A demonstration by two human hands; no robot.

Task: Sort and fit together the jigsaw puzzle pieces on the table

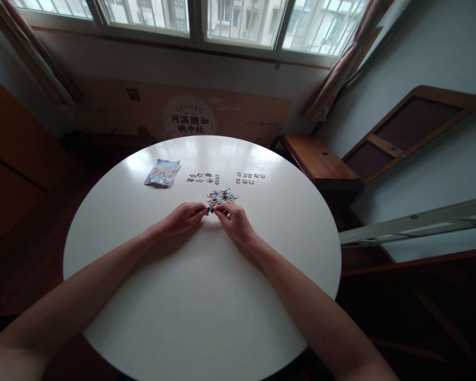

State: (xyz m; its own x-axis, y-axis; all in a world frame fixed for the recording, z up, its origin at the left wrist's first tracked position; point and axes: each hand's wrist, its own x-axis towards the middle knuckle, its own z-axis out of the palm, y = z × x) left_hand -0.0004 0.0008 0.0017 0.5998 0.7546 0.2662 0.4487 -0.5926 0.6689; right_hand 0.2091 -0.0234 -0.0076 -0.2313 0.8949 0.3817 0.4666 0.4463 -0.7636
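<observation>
At round white counter (198, 296), pinching small dark jigsaw piece (211, 209) in left hand (184, 217) and right hand (234, 219); colourful pile (221, 197) not yet joined.

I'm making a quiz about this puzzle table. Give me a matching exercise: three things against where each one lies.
Things
1 printed packet
2 heaped pile of pieces
3 small piece

Places
A pinched between left hand and right hand
B left of the laid-out pieces
C just beyond the fingertips

Pairs: 1-B, 2-C, 3-A
</observation>
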